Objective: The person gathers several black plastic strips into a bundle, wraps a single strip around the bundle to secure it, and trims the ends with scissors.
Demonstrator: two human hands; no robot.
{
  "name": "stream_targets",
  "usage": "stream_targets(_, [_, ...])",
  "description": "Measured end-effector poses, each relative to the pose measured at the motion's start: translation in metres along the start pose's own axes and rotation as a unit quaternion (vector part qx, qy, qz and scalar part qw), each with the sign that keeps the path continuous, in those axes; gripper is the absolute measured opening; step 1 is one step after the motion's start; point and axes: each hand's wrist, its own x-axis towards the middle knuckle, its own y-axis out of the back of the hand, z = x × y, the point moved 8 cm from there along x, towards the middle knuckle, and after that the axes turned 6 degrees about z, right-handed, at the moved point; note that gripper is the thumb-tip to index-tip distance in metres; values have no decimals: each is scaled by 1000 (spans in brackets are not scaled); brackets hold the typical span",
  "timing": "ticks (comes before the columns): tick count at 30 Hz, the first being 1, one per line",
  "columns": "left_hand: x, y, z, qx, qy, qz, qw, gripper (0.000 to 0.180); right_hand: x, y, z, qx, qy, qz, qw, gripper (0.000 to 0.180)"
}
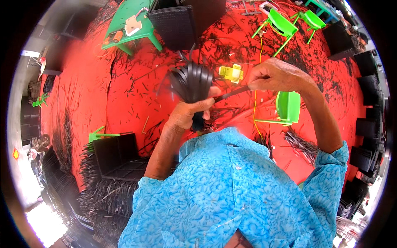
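Observation:
A thick bundle of flat black strips stands in front of me, looped over at its top. My left hand is closed around its lower part, thumb stretched toward the right. From there a single dark strip runs up to the right. My right hand pinches the far end of that strip, fingers curled in. The strip looks fairly straight between the two hands. Some loose strip ends at the left of the bundle are blurred.
Black scraps litter the red floor covering. A green table with tools stands far left, beside a black woven piece. Bright green chairs are at far right. A yellow carton lies ahead; a black woven seat sits near left.

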Motion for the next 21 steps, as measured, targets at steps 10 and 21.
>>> stream_targets(10, [14, -24, 31, 63, -26, -34, 997, 32, 36, -14, -42, -124, 124, -6, 985, 19])
stream_targets(21, [27, -15, 51, 39, -35, -13, 999, 17, 24, 18, -51, 40, 203, 94, 974, 28])
